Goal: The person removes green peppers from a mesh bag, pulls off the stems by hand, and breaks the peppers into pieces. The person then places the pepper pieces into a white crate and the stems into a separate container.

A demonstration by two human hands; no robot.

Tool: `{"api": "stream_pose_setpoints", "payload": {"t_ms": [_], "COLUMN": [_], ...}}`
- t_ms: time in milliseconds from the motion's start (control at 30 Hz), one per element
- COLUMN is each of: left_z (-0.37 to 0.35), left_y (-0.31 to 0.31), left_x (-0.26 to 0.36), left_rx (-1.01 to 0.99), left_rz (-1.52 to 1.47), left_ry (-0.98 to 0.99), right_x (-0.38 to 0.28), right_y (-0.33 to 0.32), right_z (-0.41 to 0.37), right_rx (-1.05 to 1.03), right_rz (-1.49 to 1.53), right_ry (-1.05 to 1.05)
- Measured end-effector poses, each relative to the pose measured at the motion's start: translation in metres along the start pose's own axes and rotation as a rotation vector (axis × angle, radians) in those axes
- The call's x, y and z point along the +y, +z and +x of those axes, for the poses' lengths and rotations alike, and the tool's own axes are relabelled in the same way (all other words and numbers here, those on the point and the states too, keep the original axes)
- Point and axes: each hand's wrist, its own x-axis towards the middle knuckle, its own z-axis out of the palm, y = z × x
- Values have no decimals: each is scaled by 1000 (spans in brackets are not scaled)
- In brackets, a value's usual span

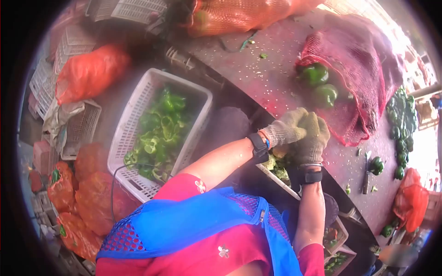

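My left hand (287, 126), in a pale knit glove, is closed at the table's edge. Its fingers press against my right hand (314, 138), gloved too and closed. What they hold, if anything, is hidden by the gloves. Just beyond them lies a red mesh sack (361, 69), its mouth towards me. Two green bell peppers, one a whole pepper (325, 95) and the other a pepper (315, 74) behind it, sit at that mouth. Below my hands stands a white crate (276, 180) with pale green scraps, partly covered by my wrists.
A white crate (120, 133) of cut green peppers (161, 133) stands at my left. On the table (271, 60) lie a knife (366, 175) and a bell pepper (377, 165). Full orange mesh sacks, one a long sack (244, 16), lie at the back and left. More peppers (401, 124) line the right.
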Motion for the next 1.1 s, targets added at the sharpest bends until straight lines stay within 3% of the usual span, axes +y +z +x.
{"api": "stream_pose_setpoints", "payload": {"t_ms": [67,167,300,333,400,500,600,633,733,767,800,833,867,900,933,1000,1100], "left_z": [2,12,6,2,3,5,6,10,11,13,15,15,9,3,-3,0,-5], "left_y": [0,4,4,3,6,-1,-14,-13,-6,-4,-2,0,-5,-10,-16,-12,-3], "left_x": [0,-14,-8,-5,-5,-4,-4,-10,-8,-18,-38,-59,-32,-4,25,22,14], "left_rx": [69,184,263,256,331,387,454,474,412,382,353,324,309,314,340,305,271], "left_rz": [36,-45,-394,-503,-631,-862,-980,-946,-999,-812,-625,-438,-605,-787,-963,-903,-937], "left_ry": [-121,-112,-253,-289,-269,-279,-258,-229,-155,-39,74,184,64,-59,-181,-91,-185], "right_x": [9,12,4,11,8,-2,-17,-31,-79,-91,-100,-108,-113,-119,-101,-78,-66], "right_y": [13,20,26,23,27,16,-21,-17,38,51,66,67,66,54,44,22,1], "right_z": [13,30,38,41,49,46,49,47,12,-5,-21,-25,-29,-30,-17,-7,-3], "right_rx": [109,152,247,260,497,436,273,387,62,-404,-660,-554,-437,-330,-133,-62,-285], "right_rz": [79,2,-34,117,385,657,1058,911,900,891,835,515,187,-49,-300,-608,-813], "right_ry": [67,7,51,119,285,341,266,277,134,79,2,-201,-389,-340,-429,-329,-112]}}
